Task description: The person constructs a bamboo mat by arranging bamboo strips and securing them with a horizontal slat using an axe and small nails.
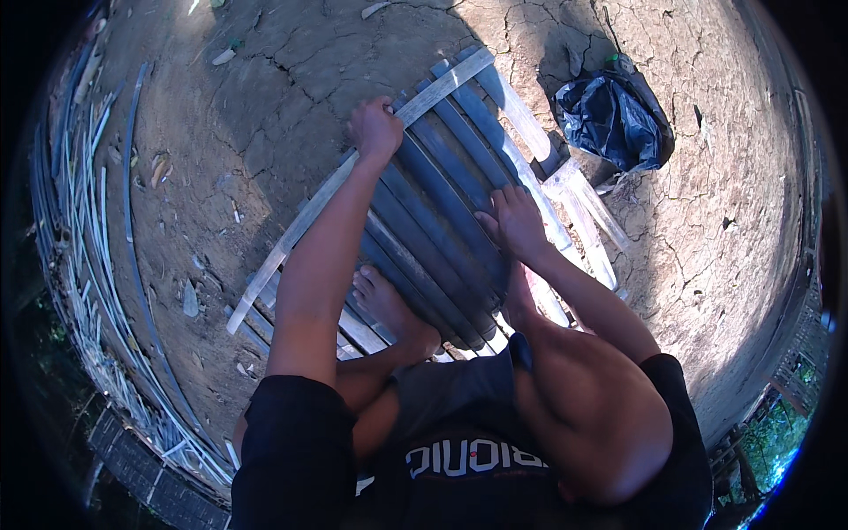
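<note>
On the ground before me lies a panel of long narrow wooden slats (442, 190), dark grey in the middle and paler at the sides. A light wooden crosspiece (296, 231) runs slantwise over their far ends. At the middle of that crosspiece is my left hand (374, 131), its fingers curled closed; a small dark end shows by the fingertips, and what they grip is hidden. My right hand (519, 228) rests on the slats at the panel's right, thumb apart from the fingers. My bare feet (389, 305) are on the panel's near part.
A black plastic bag (609, 119) stands beyond the panel at the right. Short pale wooden pieces (587, 208) lie below it. Long thin strips (102, 238) are heaped along the left. The ground (707, 203) is dry, cracked earth with small litter.
</note>
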Tool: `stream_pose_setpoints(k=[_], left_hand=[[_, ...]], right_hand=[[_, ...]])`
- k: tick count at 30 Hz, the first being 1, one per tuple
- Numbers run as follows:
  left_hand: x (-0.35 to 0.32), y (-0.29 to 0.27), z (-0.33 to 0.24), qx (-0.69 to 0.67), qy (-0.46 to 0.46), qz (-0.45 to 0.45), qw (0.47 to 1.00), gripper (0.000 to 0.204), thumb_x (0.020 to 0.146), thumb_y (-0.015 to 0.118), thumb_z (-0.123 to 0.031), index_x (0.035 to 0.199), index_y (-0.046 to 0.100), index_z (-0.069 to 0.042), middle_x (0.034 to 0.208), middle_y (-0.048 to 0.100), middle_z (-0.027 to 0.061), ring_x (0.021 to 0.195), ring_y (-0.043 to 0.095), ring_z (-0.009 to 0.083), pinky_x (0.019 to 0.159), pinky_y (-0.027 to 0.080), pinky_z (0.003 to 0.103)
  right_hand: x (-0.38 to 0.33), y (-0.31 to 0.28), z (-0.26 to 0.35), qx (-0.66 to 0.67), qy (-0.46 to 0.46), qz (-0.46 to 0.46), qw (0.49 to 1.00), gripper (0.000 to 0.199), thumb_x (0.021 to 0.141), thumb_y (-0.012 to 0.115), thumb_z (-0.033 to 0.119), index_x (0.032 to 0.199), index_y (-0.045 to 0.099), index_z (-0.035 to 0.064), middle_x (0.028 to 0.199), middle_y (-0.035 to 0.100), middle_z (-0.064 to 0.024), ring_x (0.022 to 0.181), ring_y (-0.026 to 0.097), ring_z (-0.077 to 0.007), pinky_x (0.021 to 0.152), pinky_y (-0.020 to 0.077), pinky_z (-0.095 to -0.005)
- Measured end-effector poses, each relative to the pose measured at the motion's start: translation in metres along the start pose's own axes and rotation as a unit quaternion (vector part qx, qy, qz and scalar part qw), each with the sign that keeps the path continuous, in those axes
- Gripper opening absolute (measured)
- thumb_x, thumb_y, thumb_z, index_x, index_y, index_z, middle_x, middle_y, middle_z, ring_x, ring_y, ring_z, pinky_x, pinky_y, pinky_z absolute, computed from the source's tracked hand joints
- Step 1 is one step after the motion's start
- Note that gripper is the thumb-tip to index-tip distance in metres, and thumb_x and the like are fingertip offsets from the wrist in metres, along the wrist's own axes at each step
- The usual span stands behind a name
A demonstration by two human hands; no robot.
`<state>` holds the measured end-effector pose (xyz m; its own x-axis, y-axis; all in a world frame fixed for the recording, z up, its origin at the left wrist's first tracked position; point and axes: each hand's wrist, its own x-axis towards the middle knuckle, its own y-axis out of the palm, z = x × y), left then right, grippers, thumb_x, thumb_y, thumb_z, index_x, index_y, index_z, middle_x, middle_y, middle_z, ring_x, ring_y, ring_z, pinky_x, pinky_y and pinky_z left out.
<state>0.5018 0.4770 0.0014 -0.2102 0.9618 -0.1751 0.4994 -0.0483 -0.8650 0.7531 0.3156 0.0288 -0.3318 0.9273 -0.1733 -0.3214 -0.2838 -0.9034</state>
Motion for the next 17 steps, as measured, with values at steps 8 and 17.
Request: stream_pose_setpoints(k=[8, 17], left_hand=[[-0.002, 0.019, 0.006, -0.038, 0.033, -0.055, 0.997, 0.031, 0.082, 0.062, -0.005, 0.11, 0.073, -0.007, 0.113, 0.063, 0.0157, 0.107, 0.059, 0.0354, 0.093, 0.044, 0.048], [-0.01, 0.014, 0.012, -0.078, 0.072, -0.036, 0.994, 0.036, 0.083, 0.069, -0.01, 0.119, 0.07, -0.009, 0.12, 0.059, 0.0152, 0.115, 0.052, 0.0332, 0.099, 0.038, 0.049]], right_hand=[[0.002, 0.008, 0.005, -0.027, 0.04, 0.009, 0.999, 0.039, 0.092, 0.064, 0.039, 0.102, 0.056, 0.0017, 0.096, 0.058, -0.014, 0.094, 0.057, -0.031, 0.085, 0.0419, -0.043], [0.005, 0.017, 0.006, 0.049, 0.1, 0.018, 0.994, 0.04, 0.088, 0.07, 0.035, 0.101, 0.053, 0.0025, 0.094, 0.059, -0.0169, 0.091, 0.059, -0.0359, 0.085, 0.0418, -0.0475]])
